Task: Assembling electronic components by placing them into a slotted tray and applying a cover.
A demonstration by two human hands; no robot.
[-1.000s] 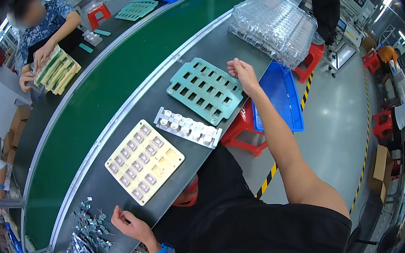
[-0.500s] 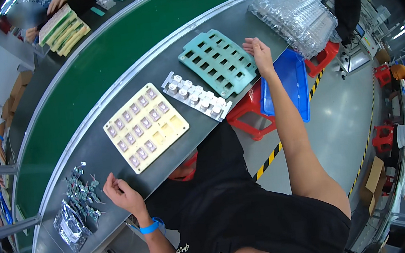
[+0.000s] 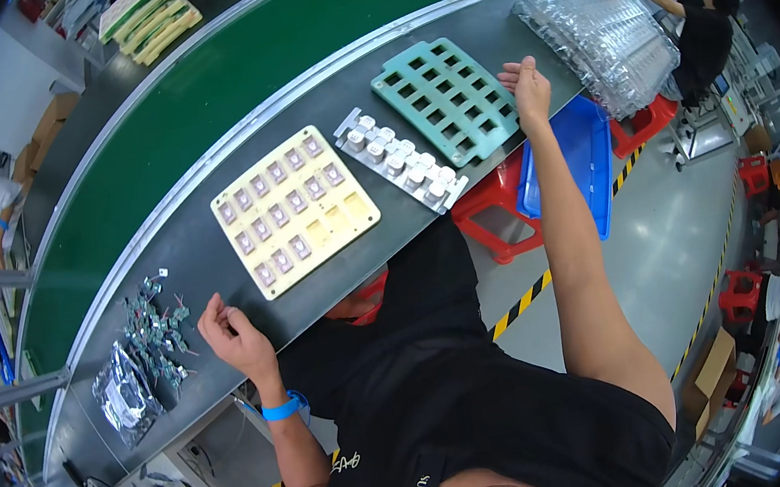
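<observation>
My left hand (image 3: 236, 338) is over the near edge of the bench, fingers curled in; whatever they hold, if anything, is hidden. Beside it lies a pile of small green circuit boards with wires (image 3: 156, 333). A cream tray (image 3: 349, 236) sits up and to its right, most pockets filled with pinkish rectangular pieces, a few pockets bare. At the right my right hand (image 3: 529, 91) has its fingers stretched toward the edge of a teal tray (image 3: 447, 99) with square openings; contact is unclear. Between the trays lies a clear plastic strip tray (image 3: 400, 163) holding white round-topped parts.
A silvery bag (image 3: 126, 397) lies at the bench's left end. Stacked clear plastic trays (image 3: 600, 42) stand at the right end, near a blue bin (image 3: 602, 176) and red stools (image 3: 499, 215). A green conveyor (image 3: 176, 138) runs behind the bench. Another person (image 3: 708, 39) works at far right.
The view has shifted, so the bench things sit slightly higher and further right. My right hand stays by the teal tray's edge, my left still curled near the circuit boards. The trays keep their arrangement.
</observation>
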